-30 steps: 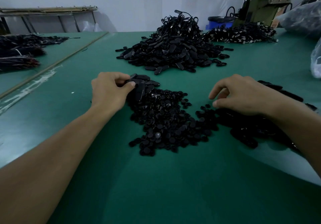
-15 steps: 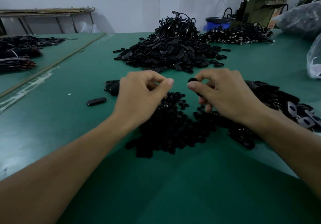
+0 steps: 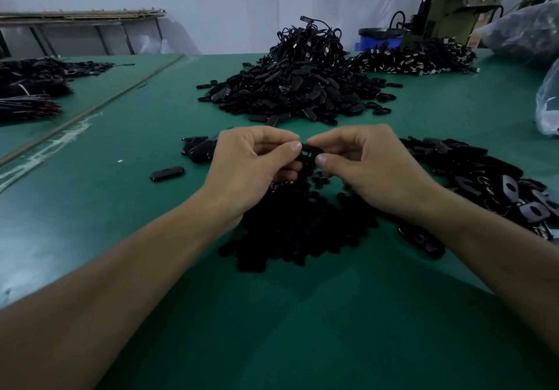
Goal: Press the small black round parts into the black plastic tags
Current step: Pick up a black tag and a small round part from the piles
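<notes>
black plastic tag (image 3: 308,151) pinched by curled fingers of left hand (image 3: 251,164) and right hand (image 3: 370,167) | above round-parts pile (image 3: 302,232)

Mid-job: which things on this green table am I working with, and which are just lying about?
In the job: black plastic tag pinched between left hand and right hand; pile of small black round parts beneath them; loose black plastic tags on the right.

Lying about: blue plastic bin; olive-green machine; clear plastic bag at the right edge; dark bundles far left.
</notes>
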A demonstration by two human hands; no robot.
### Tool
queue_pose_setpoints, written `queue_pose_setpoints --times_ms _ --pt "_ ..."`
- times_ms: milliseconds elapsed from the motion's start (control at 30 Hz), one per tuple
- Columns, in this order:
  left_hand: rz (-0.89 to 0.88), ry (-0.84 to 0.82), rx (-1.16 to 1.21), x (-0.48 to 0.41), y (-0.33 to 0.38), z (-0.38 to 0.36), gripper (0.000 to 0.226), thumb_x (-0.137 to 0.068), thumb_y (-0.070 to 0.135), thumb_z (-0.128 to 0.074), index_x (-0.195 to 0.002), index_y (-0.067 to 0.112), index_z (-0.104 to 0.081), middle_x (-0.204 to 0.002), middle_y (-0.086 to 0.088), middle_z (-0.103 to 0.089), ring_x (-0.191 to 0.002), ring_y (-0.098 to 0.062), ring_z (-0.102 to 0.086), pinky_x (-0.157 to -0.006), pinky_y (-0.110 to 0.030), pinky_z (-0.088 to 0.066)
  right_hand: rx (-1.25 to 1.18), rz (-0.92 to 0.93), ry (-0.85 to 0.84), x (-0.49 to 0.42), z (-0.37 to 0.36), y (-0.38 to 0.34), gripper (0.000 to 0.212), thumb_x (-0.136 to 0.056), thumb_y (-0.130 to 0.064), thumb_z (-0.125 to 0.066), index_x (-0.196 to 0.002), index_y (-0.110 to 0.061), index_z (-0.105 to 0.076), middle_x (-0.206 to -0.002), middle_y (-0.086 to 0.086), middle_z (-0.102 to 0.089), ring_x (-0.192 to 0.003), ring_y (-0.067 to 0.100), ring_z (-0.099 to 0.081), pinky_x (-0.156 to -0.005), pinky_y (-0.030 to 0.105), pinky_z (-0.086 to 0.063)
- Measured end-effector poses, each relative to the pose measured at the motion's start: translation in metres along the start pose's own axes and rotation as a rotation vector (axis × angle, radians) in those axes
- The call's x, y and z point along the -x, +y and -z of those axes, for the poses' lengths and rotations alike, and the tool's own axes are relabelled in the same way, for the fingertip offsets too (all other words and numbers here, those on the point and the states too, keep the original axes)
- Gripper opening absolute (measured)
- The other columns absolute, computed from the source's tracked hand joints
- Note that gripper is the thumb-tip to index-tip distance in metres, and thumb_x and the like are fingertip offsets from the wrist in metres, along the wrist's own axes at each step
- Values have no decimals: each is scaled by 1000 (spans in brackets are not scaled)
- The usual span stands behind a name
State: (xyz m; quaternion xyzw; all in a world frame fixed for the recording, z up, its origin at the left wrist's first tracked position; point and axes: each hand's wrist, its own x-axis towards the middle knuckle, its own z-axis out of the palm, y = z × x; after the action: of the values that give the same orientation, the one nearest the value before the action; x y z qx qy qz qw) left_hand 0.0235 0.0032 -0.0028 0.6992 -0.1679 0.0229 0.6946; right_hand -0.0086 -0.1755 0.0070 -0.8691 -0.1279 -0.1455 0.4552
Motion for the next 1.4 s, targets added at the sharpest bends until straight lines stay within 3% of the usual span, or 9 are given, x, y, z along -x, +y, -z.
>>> queue_pose_setpoints --times_ms 100,200,567,767,900,1033,1200,1267,1400 --pt "-43 -12 -51 0 0 0 13 -91 1 -70 -93 14 -72 -76 -5 -76 -68 -12 -73 -64 -20 -58 -124 -22 2 -1 1 -1 27 -90 -3 -69 -89 -30 -70 -83 1 -77 -72 6 -69 -73 19 -56" --pt "-80 -25 -76 0 -1 1 15 -91 4 -71 -97 18 -72 -85 -7 -78 -79 -21 -76 -69 -24 -60 -169 -34 -15 0 1 -2 27 -90 -3 -69 -85 -29 -70 -73 -7 -75 -63 1 -66 -59 9 -47" --pt "-139 -62 -99 1 -4 -1 32 -82 1 -79 -106 21 -69 -83 2 -78 -73 -9 -74 -67 -19 -56 -373 -139 19 -2 -4 -1 8 -90 -4 -70 -88 -12 -67 -72 2 -76 -66 12 -72 -57 18 -52" --pt "-189 72 -53 -5 -2 1 21 -94 1 -65 -98 21 -70 -84 0 -73 -81 -17 -76 -69 -25 -60 267 33 15 1 -7 4 9 -84 -19 -75 -87 -27 -76 -68 -17 -68 -68 -10 -62 -62 3 -42" --pt "-196 82 -112 -7 -2 3 26 -99 1 -58 -103 25 -68 -87 3 -67 -80 -10 -72 -72 -26 -60 523 8 -81 -2 -4 9 12 -89 -29 -72 -100 -28 -75 -82 -14 -68 -64 -6 -51 -68 20 -43" --pt "-193 55 -173 -6 -3 3 30 -98 2 -60 -119 22 -63 -85 3 -71 -73 -5 -69 -69 -20 -57 508 -13 -127 -3 -4 10 8 -91 -25 -71 -97 -24 -76 -78 -11 -63 -71 4 -56 -65 16 -40" --pt "-184 58 -242 -4 -4 4 24 -95 5 -65 -110 24 -68 -92 3 -74 -75 -5 -69 -68 -17 -53 591 13 -184 -5 -8 8 11 -98 -25 -59 -99 -21 -69 -97 -1 -66 -92 22 -62 -84 39 -51" --pt "-186 62 -268 -4 -5 5 26 -95 7 -66 -105 31 -71 -92 6 -75 -77 -7 -70 -70 -19 -54 598 27 -164 -5 -8 9 11 -101 -25 -52 -98 -21 -62 -96 0 -64 -90 24 -60 -83 44 -50" --pt "-172 91 -304 -5 -8 7 23 -93 11 -70 -102 31 -73 -86 9 -77 -74 -12 -73 -72 -26 -59 416 34 -32 -2 -5 7 14 -101 -20 -45 -93 -22 -57 -88 -6 -67 -79 10 -59 -66 23 -48"
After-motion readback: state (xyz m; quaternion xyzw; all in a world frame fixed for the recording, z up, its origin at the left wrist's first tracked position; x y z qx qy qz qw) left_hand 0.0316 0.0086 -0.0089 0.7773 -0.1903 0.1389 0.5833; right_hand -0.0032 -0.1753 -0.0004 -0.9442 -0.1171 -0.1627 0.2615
